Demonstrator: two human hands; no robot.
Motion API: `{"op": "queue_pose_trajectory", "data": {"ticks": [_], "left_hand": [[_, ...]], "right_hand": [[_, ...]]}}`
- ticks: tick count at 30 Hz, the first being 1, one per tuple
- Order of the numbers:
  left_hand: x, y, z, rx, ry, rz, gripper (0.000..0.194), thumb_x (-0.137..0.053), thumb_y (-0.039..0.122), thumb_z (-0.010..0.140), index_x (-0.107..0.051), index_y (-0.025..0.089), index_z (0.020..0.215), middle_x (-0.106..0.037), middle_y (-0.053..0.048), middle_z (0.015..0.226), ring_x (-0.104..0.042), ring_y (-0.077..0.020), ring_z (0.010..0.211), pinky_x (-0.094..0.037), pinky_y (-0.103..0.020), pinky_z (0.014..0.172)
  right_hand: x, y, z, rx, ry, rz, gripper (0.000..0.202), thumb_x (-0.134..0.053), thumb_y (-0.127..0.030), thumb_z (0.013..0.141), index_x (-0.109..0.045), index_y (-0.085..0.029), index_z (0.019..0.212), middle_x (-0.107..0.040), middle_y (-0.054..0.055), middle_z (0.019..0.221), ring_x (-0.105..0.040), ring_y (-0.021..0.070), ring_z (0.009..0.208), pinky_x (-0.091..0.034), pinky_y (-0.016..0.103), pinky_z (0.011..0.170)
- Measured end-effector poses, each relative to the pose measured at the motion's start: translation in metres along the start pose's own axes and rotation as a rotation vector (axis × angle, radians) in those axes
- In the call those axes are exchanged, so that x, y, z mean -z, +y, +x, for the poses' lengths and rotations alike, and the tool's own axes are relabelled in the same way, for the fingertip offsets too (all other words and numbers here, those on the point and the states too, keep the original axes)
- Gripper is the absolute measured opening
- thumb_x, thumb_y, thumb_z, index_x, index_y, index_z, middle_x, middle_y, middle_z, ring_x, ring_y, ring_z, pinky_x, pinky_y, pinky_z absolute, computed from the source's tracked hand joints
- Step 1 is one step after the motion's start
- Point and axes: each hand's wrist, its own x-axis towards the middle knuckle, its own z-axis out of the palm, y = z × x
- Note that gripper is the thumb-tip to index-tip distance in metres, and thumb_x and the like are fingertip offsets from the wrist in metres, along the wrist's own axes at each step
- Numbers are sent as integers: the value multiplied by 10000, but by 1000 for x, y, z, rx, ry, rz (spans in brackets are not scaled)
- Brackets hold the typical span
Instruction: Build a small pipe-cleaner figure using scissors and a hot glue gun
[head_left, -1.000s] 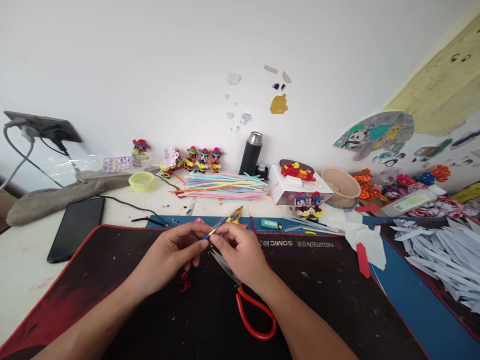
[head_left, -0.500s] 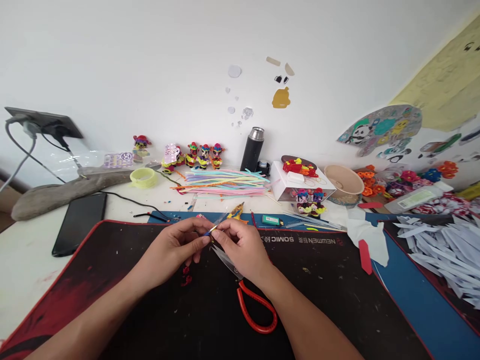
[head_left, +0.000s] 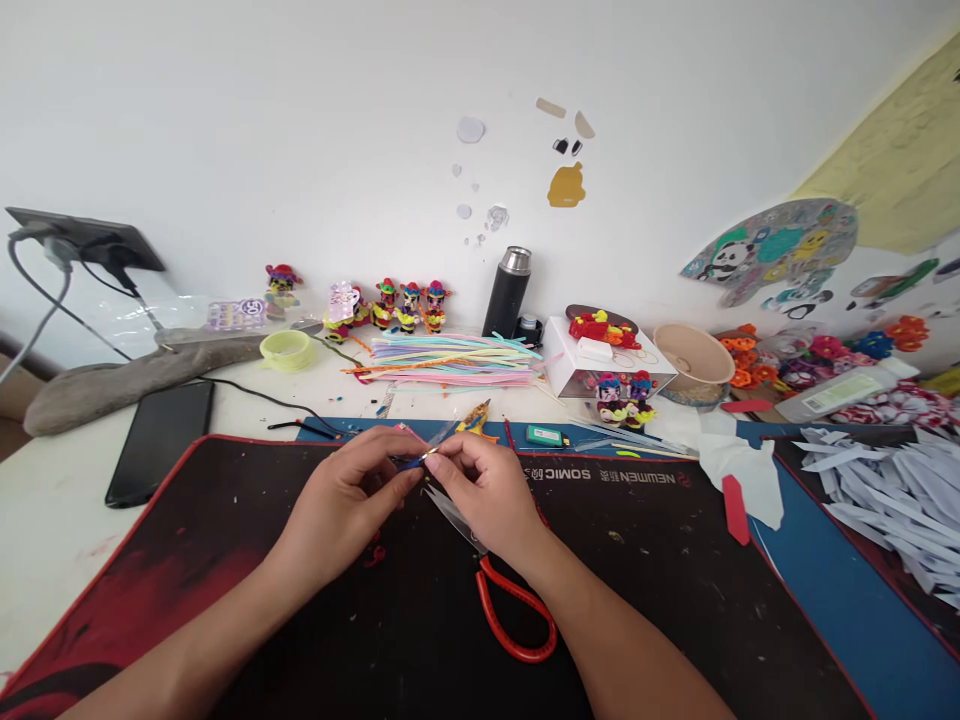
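My left hand (head_left: 349, 495) pinches a small dark-blue piece (head_left: 409, 463) between thumb and fingers over the black mat. Opposite it, my right hand (head_left: 486, 490) has its thumb and forefinger closed at the piece's right end, where a pale, yellowish tip shows. The piece is too small and covered to name its kind. Scissors with red handles (head_left: 517, 632) run under my right hand, blades pointing up and left; whether they lie on the mat or rest in the palm is hidden. Small red bits (head_left: 376, 552) lie below my left hand.
Behind the hands are a yellow glue gun (head_left: 472, 418), a pile of pastel pipe cleaners (head_left: 457, 358), a black thermos (head_left: 507, 295) and a white box (head_left: 592, 360). Several small figures (head_left: 409, 308) stand by the wall. A phone (head_left: 161, 440) is left; white paper strips (head_left: 885, 510) are right.
The view has shifted slightly. Both hands stay together on the small blue piece, its pale tip now lying a little flatter. The red bits are more covered by my left hand.
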Motion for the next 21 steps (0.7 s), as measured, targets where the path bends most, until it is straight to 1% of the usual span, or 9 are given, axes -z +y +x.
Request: {"op": "queue_pose_trajectory", "data": {"ticks": [2,6,9,12,15,18,21], "left_hand": [[-2,0,-1,-52,35,50,196,-696,366,935,-809,250,1046,-745,-72,1147,-654,-157,703,-527,-276,602],[-5,-2,-3,-108,66,94,186,-683,334,953,-817,268,1064,-731,-63,1160,-677,-175,782,-542,-283,643],[-5,-5,-2,-139,79,132,187,-676,312,955,-819,272,1069,-724,-62,1159,-694,-186,833,-552,-288,681],[-5,-8,-2,-147,81,158,186,-663,315,961,-816,273,1058,-714,-67,1161,-709,-210,913,-557,-291,706],[-5,-9,-1,-122,74,144,193,-663,341,966,-809,270,1070,-699,-77,1191,-707,-227,969,-552,-284,689],[-6,-9,-1,-114,73,139,194,-664,347,967,-810,270,1070,-690,-78,1196,-705,-221,952,-545,-280,680],[-6,-9,-1,-129,81,159,198,-657,344,969,-814,275,1067,-691,-73,1186,-700,-197,876,-541,-284,681]], "right_hand": [[-1,0,-1,17,13,6,178,-664,-357,984,-706,-210,894,-602,-29,672,-521,134,589,-400,258,568],[-2,1,-1,36,24,4,179,-663,-357,980,-691,-212,880,-557,-41,641,-493,131,572,-376,256,549],[-3,2,0,27,20,8,191,-659,-368,975,-689,-211,872,-564,-40,639,-505,132,571,-387,256,553],[-2,4,2,13,16,14,202,-658,-384,967,-698,-209,875,-595,-29,661,-528,136,587,-409,257,567],[0,4,4,24,-3,29,221,-662,-403,971,-712,-204,890,-602,-27,664,-527,131,582,-406,253,563],[1,4,4,13,-26,46,245,-659,-430,980,-722,-204,910,-569,-42,620,-491,118,529,-377,240,518],[1,3,4,-19,-26,56,258,-670,-456,971,-717,-209,912,-536,-54,592,-458,110,486,-352,233,479]]}}
